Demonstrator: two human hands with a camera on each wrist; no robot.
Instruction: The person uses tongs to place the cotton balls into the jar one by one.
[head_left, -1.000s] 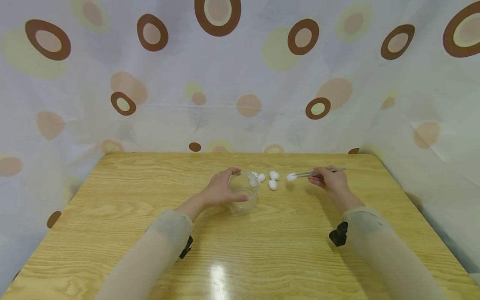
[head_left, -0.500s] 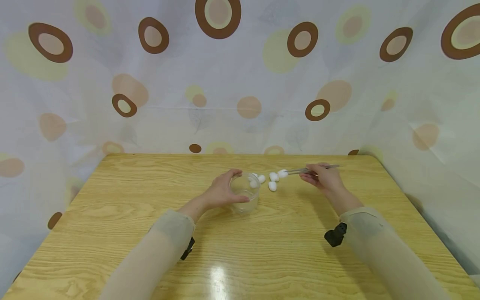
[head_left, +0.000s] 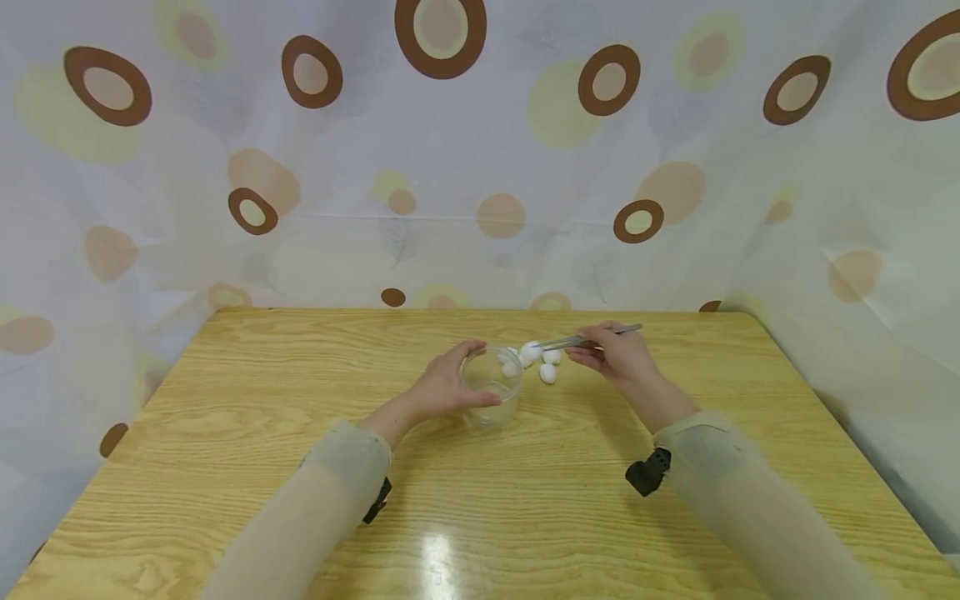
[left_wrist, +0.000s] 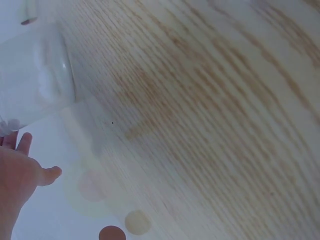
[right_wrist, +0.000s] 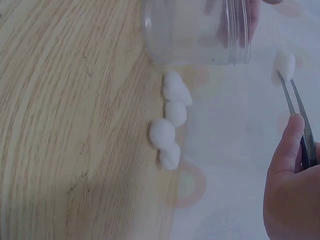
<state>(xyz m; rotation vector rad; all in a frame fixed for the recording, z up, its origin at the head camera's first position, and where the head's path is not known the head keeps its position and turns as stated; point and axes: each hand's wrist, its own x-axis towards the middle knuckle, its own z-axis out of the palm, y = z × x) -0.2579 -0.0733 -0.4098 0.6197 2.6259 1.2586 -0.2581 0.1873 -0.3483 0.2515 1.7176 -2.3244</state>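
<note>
A clear round plastic jar [head_left: 495, 410] stands on the table with my left hand [head_left: 438, 387] gripping its side, thumb in front and fingers behind. Its mouth faces up, and the right wrist view shows no cotton in the visible part of the jar [right_wrist: 192, 35]. My right hand [head_left: 621, 360] pinches metal tweezers [head_left: 562, 342], seen pointing left. At their tips is a white cotton ball [right_wrist: 285, 64], held in the air right of the jar's rim. Several more cotton balls [right_wrist: 162, 133] lie on the table in a loose row beside and behind the jar.
The wooden table [head_left: 480, 500] reaches back to a hanging patterned curtain [head_left: 450, 150], which also closes off both sides. A black wrist camera [head_left: 648, 472] sits under the right sleeve.
My right hand has moved left with the tweezers and the cotton ball, passing over the loose cotton balls toward the jar. The left hand and the jar have stayed in place.
</note>
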